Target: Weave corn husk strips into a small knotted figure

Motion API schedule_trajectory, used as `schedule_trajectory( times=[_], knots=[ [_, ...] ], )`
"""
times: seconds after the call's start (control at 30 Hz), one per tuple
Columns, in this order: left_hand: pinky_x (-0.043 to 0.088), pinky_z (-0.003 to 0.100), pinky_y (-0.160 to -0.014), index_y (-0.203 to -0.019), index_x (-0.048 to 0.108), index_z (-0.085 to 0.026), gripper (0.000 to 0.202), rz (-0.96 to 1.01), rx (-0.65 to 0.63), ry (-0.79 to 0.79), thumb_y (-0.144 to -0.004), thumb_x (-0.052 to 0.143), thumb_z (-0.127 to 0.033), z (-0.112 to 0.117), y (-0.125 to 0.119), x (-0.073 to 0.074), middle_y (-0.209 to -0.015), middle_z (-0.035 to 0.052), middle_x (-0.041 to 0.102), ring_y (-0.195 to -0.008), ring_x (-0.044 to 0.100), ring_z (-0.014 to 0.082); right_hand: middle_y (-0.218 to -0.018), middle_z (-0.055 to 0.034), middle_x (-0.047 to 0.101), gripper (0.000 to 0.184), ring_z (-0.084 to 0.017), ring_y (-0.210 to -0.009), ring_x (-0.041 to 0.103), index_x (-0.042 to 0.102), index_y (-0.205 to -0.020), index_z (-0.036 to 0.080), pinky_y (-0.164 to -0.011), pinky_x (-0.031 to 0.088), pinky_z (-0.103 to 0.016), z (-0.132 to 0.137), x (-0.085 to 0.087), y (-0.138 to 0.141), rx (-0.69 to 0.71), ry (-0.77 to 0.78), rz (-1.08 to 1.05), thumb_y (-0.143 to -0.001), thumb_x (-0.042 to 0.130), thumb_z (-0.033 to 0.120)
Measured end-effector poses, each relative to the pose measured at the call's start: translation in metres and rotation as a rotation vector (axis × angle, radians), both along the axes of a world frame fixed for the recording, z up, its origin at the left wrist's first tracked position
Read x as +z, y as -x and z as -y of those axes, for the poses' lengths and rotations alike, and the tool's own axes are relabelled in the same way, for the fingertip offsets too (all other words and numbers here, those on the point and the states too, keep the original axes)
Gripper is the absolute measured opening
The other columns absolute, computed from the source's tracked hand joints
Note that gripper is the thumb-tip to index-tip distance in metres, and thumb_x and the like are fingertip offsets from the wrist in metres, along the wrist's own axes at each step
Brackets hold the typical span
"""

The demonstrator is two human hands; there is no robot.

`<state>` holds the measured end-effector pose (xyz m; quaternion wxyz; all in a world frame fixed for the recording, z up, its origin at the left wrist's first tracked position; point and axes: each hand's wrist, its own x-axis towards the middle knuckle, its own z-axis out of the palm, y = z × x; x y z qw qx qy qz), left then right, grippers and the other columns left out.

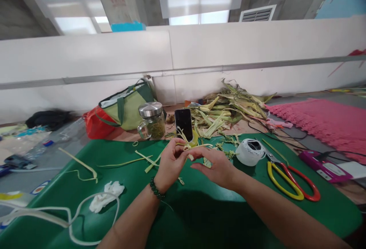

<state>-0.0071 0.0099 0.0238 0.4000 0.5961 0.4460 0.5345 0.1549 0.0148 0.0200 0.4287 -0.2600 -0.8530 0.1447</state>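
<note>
Above the middle of the green table, my left hand (169, 165), with a dark green bead bracelet, pinches a small bundle of pale husk strips (187, 146). My right hand (219, 168) comes in from the right. Its forefinger meets the bundle beside the left fingertips, and its thumb is held lower; the fingers partly hide the grip. Strip ends stick out upward and to the right. Behind the hands a phone (183, 121) stands propped upright. Loose husk strips (126, 163) lie left of the hands.
Scissors (291, 182) with yellow and red handles and a white twine roll (249, 153) lie at right. A glass jar (156, 127) and a pile of dried husks (228, 108) stand behind. A white cable (70, 224) and crumpled tissue (105, 196) lie at left.
</note>
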Motion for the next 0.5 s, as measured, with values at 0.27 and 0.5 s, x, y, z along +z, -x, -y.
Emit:
schedule_trajectory(
  times=[0.27,0.5],
  knots=[
    [0.043,0.020,-0.055,-0.068,0.050,-0.017,0.011,-0.101,-0.051,-0.068,-0.073,0.059,-0.022,0.004,-0.003,0.000,-0.061,-0.0029,0.053,-0.057,0.052,0.0095,-0.089,-0.0071,0.063,0.015,-0.014,-0.081,0.062,0.066,-0.090,0.020,-0.070,0.052,-0.024,-0.011,0.000,-0.004,-0.020,-0.122,-0.147,-0.090,0.051,0.020],
    [0.048,0.022,-0.058,-0.072,0.051,-0.016,0.013,-0.011,-0.066,0.010,-0.072,0.062,-0.022,0.003,-0.005,-0.005,-0.064,-0.0017,0.055,-0.060,0.057,0.0114,-0.077,-0.0040,0.064,0.011,-0.014,-0.071,0.061,0.066,-0.078,0.019,-0.064,0.051,-0.026,-0.014,0.000,-0.001,0.069,0.361,-0.305,-0.082,0.062,0.027]
  ],
)
